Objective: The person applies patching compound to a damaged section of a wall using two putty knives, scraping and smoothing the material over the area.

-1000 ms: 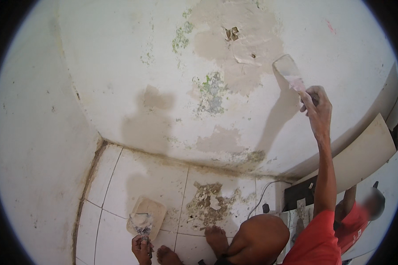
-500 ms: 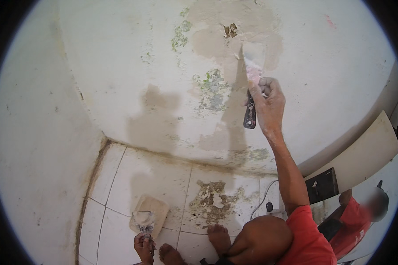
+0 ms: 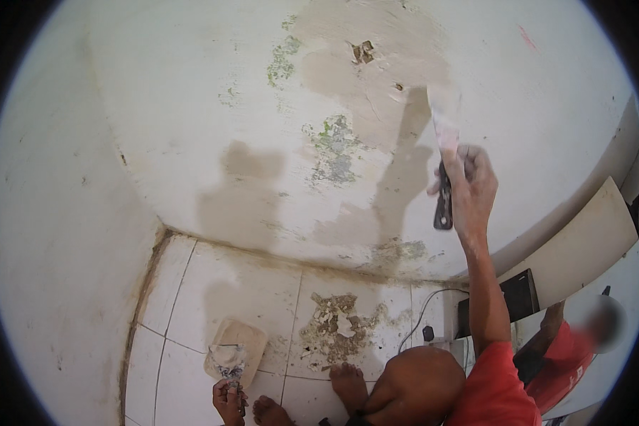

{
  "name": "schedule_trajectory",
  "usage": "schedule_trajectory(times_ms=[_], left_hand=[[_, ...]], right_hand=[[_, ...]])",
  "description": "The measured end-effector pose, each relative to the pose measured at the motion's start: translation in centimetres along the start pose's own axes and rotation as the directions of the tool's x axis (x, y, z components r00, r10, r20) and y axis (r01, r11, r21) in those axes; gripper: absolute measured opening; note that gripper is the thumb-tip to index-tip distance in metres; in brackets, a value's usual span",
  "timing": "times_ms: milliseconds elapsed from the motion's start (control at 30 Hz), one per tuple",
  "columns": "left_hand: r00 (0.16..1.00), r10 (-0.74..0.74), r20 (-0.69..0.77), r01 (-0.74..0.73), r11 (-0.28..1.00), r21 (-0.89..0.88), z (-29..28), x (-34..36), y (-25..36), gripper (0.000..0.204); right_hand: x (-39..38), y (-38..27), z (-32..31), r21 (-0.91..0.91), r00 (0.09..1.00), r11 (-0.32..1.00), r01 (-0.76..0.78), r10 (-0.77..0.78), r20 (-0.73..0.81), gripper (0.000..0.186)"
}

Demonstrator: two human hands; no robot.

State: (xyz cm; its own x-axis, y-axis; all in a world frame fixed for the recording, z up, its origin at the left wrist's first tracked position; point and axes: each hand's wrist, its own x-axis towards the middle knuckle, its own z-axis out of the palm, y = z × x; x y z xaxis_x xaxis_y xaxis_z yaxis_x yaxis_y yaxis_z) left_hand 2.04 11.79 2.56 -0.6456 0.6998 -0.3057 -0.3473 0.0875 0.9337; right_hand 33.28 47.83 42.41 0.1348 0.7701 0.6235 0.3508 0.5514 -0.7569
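Note:
My right hand [image 3: 473, 186] is raised at the wall, fingers closed round the dark handle of a putty knife [image 3: 444, 195]. Its whitish blade points up and looks blurred by motion. The blade is beside the right edge of a damp beige filler patch [image 3: 376, 85]. In that patch are a ragged hole [image 3: 363, 52] and a smaller pit [image 3: 398, 87]. Low down, my left hand [image 3: 228, 402] grips a second scraper by its handle. Its blade [image 3: 228, 361] carries pale filler and lies over a shallow beige tray [image 3: 254, 332].
Plaster crumbs [image 3: 337, 326] lie on the white floor tiles below the wall. Flaking greenish patches [image 3: 334, 149] mark the wall. My bare feet [image 3: 349, 383] and knee [image 3: 422, 383] are close by. A cable [image 3: 420, 316], a black panel [image 3: 520, 295] and a person in red [image 3: 564, 362] are at right.
My right hand has moved right and slightly down with the putty knife, uncovering the smaller pit. My left hand has hardly moved, still gripping its scraper over the tray.

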Motion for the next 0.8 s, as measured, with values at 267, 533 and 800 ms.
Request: schedule_trajectory(times_ms=[267, 533, 800], left_hand=[[0.996, -0.083, -0.026, 0.083, 0.996, 0.013, 0.9, 0.0, 0.4, 0.023], [0.998, -0.05, -0.034, 0.051, 0.998, 0.027, 0.8, -0.1, 1.1, 0.02], [1.0, -0.007, 0.005, 0.007, 1.0, -0.005, 0.5, -0.1, 0.5, 0.021]], right_hand=[[2.4, 0.3, 4.2, 0.212, 0.999, 0.976, 0.038, -0.038, -0.002, 0.018], [-2.8, 3.6, 2.2, 0.07, 0.984, 0.984, -0.166, 0.161, 0.072, 0.02], [1.4, 0.1, 2.5, 0.159, 0.999, 0.987, 0.012, -0.007, -0.036, 0.018]])
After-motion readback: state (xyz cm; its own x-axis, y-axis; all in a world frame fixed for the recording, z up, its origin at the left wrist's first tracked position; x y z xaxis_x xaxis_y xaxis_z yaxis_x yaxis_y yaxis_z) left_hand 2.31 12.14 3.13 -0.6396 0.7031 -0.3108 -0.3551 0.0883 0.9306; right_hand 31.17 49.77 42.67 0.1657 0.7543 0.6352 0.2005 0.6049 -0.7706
